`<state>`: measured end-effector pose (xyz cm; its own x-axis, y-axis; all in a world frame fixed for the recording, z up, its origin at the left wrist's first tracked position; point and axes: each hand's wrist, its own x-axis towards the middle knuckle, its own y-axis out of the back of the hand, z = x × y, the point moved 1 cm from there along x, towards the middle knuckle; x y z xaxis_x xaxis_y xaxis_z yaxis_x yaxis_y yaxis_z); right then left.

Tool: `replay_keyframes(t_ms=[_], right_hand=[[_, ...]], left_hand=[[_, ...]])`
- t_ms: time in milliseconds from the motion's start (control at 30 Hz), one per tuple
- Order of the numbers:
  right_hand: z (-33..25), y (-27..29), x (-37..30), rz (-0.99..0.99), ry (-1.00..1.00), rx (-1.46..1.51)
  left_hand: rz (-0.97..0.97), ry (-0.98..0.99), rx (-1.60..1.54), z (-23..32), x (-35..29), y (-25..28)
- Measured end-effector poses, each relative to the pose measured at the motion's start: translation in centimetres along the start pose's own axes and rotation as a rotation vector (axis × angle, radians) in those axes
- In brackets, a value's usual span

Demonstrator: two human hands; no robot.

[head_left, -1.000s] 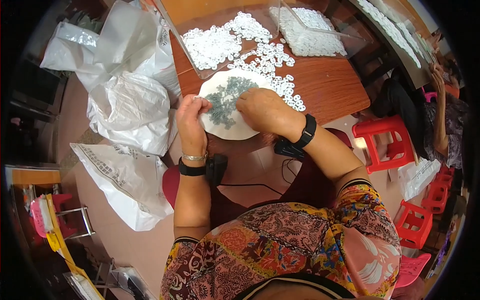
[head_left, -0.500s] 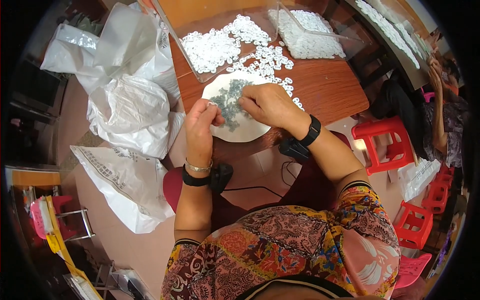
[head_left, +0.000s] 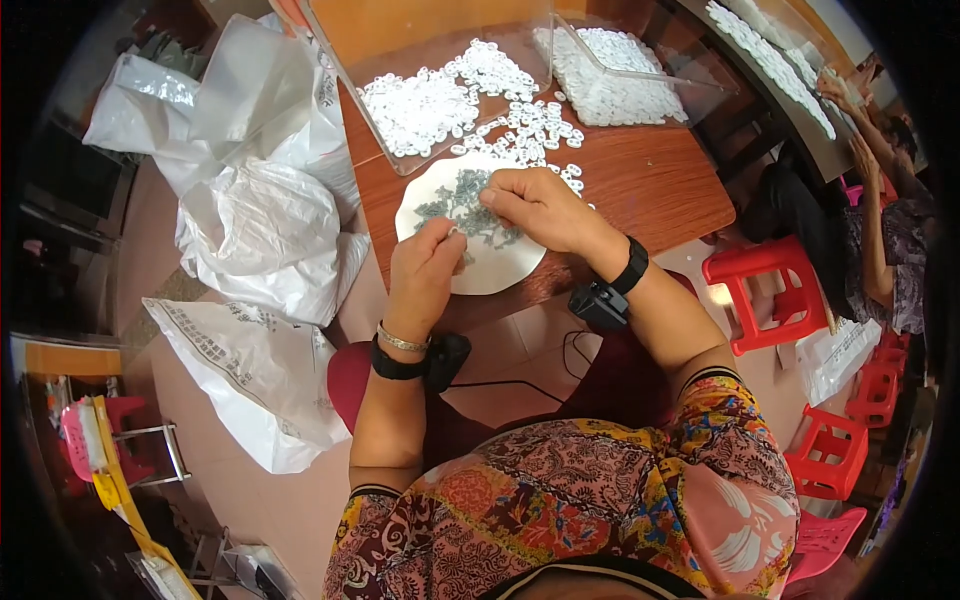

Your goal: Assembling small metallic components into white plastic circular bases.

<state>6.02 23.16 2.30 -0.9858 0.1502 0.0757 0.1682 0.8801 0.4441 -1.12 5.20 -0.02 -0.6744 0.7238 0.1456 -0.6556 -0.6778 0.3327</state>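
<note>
Spreading across a cream plate (head_left: 495, 278) at the upper centre of the head view, small grey-green pieces (head_left: 468, 188) are lying in a loose heap on the desk's (head_left: 650, 185) near edge. The left hand (head_left: 426, 270) is pinching a small white piece (head_left: 455, 231), thumb against forefinger. The right hand (head_left: 547, 209) is bending its fingers inward over the plate; whether it is gripping anything, I cannot tell. Against half a second ago, the left hand is sitting closer to the right.

Small grey-green pieces (head_left: 466, 188) lie loosely heaped on a cream plate (head_left: 495, 275).
</note>
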Motion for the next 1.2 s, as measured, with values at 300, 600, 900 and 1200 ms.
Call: replay_keyframes(t_ms=[300, 600, 900, 1200], right_hand=[[0.2, -0.9, 0.0, -0.160, -0.042, 0.309], [-0.5, -1.0, -0.5, -0.185, 0.016, 0.115], [-1.3, -0.5, -0.9, -0.189, 0.022, 0.049], [-0.7, -0.3, -0.7, -0.132, 0.032, 0.125]], left_hand=[[0.099, -0.163, -0.032, 2.1, -0.1, -0.8], [0.005, -0.370, 0.070, 1.8, -0.2, -0.9], [-0.017, -0.196, -0.146, 1.4, -0.1, -1.0], [-0.038, 0.047, -0.347, 0.4, -0.1, -0.5]])
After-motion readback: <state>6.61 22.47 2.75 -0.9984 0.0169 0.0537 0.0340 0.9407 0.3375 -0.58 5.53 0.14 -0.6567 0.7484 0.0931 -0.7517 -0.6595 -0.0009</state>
